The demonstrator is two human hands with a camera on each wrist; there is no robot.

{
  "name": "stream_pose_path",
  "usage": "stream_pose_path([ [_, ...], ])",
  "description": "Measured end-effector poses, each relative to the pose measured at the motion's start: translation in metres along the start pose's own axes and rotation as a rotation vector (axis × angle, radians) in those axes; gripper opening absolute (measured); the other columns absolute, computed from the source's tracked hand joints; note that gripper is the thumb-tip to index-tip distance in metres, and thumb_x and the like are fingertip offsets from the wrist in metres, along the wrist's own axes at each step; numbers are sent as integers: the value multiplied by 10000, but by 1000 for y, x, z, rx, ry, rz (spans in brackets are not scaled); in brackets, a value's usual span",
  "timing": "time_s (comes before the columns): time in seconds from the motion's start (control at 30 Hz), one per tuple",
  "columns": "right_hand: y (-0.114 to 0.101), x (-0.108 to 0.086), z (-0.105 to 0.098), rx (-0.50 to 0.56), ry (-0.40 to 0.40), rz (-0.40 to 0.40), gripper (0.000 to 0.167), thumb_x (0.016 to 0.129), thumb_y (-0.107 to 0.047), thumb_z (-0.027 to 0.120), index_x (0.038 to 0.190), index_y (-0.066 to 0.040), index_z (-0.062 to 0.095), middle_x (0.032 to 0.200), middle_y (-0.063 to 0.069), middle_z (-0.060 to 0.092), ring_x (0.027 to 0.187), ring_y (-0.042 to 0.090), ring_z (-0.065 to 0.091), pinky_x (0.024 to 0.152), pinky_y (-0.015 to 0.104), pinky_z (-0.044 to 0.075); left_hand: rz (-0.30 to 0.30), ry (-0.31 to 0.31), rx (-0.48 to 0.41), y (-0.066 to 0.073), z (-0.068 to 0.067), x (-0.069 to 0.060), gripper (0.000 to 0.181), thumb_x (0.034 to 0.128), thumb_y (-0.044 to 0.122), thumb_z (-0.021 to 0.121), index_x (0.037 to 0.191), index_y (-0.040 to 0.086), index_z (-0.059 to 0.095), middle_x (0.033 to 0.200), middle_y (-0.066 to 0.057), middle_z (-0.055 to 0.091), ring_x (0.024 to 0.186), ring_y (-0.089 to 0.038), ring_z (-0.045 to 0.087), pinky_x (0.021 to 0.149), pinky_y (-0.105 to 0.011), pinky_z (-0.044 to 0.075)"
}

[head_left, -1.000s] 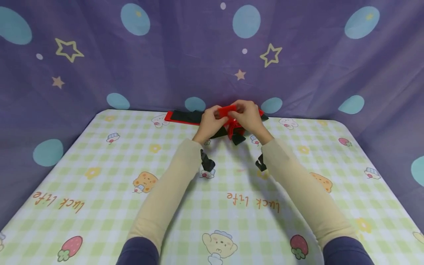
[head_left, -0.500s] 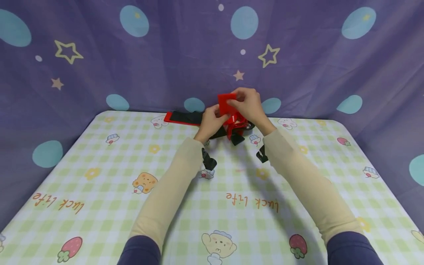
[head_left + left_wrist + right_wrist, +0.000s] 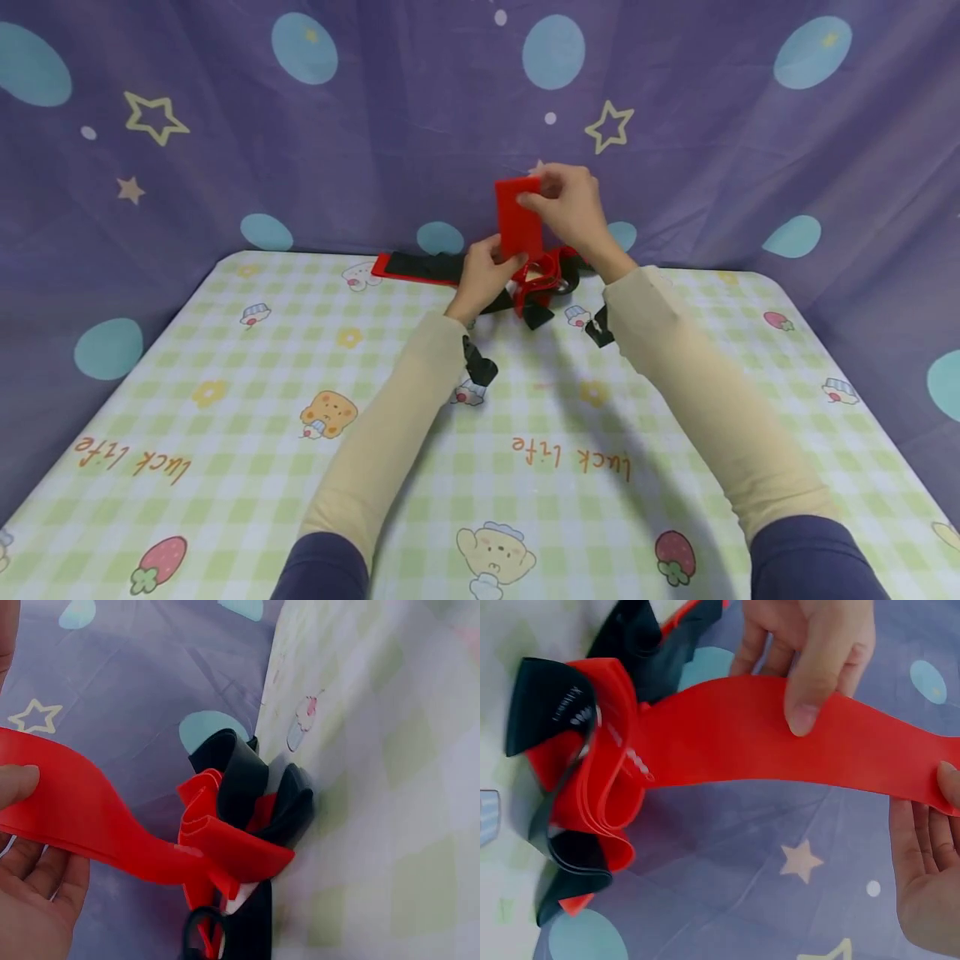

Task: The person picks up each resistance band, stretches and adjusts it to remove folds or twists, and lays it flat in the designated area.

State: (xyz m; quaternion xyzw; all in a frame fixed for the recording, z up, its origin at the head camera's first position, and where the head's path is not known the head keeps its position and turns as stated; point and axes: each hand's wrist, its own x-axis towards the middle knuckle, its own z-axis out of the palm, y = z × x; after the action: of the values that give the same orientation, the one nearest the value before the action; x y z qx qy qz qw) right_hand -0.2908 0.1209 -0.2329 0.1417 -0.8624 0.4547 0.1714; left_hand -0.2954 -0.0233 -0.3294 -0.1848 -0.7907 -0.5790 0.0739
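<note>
Rising toward one o'clock, the right hand (image 3: 576,207) and lower left hand (image 3: 480,281) are pinching one red band (image 3: 516,225).

Band pile (image 3: 522,293) on table (image 3: 427,508), at far edge, curtain (image 3: 450,125) behind

The right hand (image 3: 573,208) is rising well above the table's (image 3: 420,533) far edge, up against the curtain (image 3: 450,150), and drifting a little toward the table's right edge. It is pulling up the red band (image 3: 517,218), so the stretch between the two hands is growing from a short piece into a tall, upright strip. The left hand (image 3: 486,273) is shifting only slightly rightward. Beside the far edge, a black loop (image 3: 568,277) is coming into view below the lifted hand. The right sleeve (image 3: 705,400) is moving over a biscuit print toward the table's right edge, hiding it.
</note>
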Motion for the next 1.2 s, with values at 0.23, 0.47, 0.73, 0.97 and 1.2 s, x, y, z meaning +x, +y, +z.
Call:
stream_pose_path([
  [0.23,-7,11,-13,0,51,51,188,873,-159,676,1023,-47,695,999,124,713,854,160,673,788,289,557,20,-43,-75,7,4,-4,287,911,123,616,1164,-13,618,1052,-209,682,876,-301,666,736,-337,562],
  [0.47,-4,18,-21,-8,86,85,245,871,-177,683,1071,-36,686,1036,130,704,895,155,670,783,282,563,-10,-81,-107,15,9,-10,276,921,132,611,1142,-33,601,1060,-204,655,899,-254,617,812,-290,538],
  [0.73,10,20,-26,45,129,161,261,870,-199,685,1083,-48,679,971,70,681,823,91,618,662,191,511,-94,-124,-172,24,15,-20,332,916,169,624,1180,-30,598,1069,-204,654,877,-240,634,813,-306,553],
  [0.97,22,16,-22,95,114,228,253,872,-215,683,1061,-47,672,927,44,660,825,87,607,728,217,539,-114,-135,-166,27,15,-35,336,906,132,632,1191,-41,592,1095,-223,655,942,-296,647,857,-316,544],
  [1.2,29,15,-13,130,110,249,251,865,-203,694,1046,-31,670,809,-22,620,727,76,584,656,176,508,-172,-114,-220,25,13,-49,359,907,117,620,1227,-31,553,1100,-236,635,930,-306,651,852,-343,550],
])
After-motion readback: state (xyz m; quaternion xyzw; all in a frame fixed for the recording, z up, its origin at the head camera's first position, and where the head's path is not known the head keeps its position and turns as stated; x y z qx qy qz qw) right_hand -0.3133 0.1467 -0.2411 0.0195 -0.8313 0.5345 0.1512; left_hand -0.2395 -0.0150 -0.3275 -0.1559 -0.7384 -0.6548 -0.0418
